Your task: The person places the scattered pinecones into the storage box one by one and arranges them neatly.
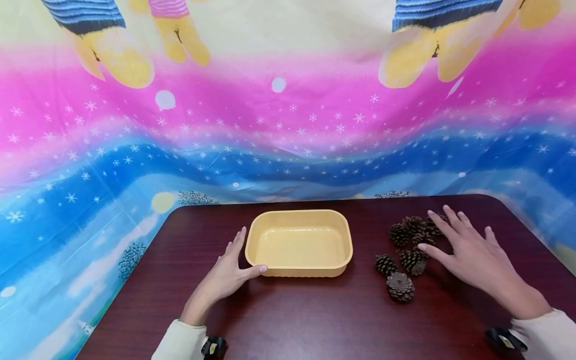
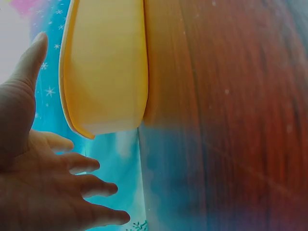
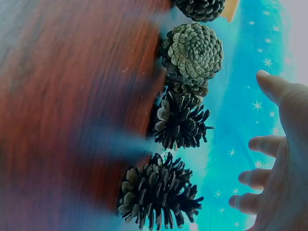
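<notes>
- Yellow, rounded-rectangle basin, plastic by the look of it (image 1: 306, 272), sits upright close to the far edge of the dark reddish-brown tabletop (image 1: 306, 320), a bit left of the middle. Long side runs roughly along that edge, so I'd say it's parked where both sides can reach it.
- Left grip (image 1: 227, 272) is at the basin's left end, thumb by the near-left corner and fingers along the left side. Fingers are pretty straight, not clasping anything. My guess is it's there to stop the basin sliding, but can't tell if there's real contact.
- Brown, woody, scaly pine cones (image 1: 400, 286) are bunched right of the basin, toward the tabletop's far right corner. Probably lumped there for easy reach from the right. Can't give an exact count, fingers cover some.
- Right grip (image 1: 474, 260) is by the right side of that bunch, released, fingers spread, holding nothing. Spread looks wide enough to fit round one cone, imo.
- Pink-and-blue snowflake-print cloth (image 1: 279, 125) hangs behind the far edge, maybe just a backdrop.
</notes>
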Demonstrator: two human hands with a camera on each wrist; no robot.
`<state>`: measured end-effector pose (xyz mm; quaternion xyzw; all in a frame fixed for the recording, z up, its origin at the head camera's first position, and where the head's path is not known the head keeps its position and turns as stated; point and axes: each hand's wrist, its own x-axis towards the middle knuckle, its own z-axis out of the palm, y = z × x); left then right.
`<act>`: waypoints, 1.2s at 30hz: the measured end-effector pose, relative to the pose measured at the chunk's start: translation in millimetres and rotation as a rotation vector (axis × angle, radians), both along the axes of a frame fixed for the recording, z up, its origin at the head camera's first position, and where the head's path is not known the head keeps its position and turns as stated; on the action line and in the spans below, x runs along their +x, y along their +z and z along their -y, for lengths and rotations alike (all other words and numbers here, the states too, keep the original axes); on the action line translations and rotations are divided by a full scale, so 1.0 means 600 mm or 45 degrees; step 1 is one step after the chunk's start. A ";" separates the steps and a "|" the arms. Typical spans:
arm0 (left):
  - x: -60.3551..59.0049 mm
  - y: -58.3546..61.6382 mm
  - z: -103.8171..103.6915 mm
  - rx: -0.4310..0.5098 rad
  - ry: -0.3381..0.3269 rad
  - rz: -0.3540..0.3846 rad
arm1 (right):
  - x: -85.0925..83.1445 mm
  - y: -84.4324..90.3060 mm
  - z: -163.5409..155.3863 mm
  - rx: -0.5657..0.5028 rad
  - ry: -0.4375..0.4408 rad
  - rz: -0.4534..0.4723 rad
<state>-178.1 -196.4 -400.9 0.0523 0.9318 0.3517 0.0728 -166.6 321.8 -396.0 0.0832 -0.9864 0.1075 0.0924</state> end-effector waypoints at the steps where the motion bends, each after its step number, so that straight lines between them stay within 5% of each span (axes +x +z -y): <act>1: 0.000 -0.001 0.000 0.009 0.004 0.004 | 0.001 -0.001 -0.002 -0.006 -0.002 0.008; 17: 0.001 -0.011 -0.006 0.235 0.032 0.011 | 0.014 -0.008 -0.024 -0.045 -0.031 0.040; 24: -0.001 -0.016 -0.010 0.282 0.022 0.018 | 0.016 -0.001 -0.041 -0.086 -0.055 0.175; 36: -0.009 -0.023 -0.015 0.344 0.000 0.027 | 0.016 -0.015 -0.069 -0.201 -0.022 0.180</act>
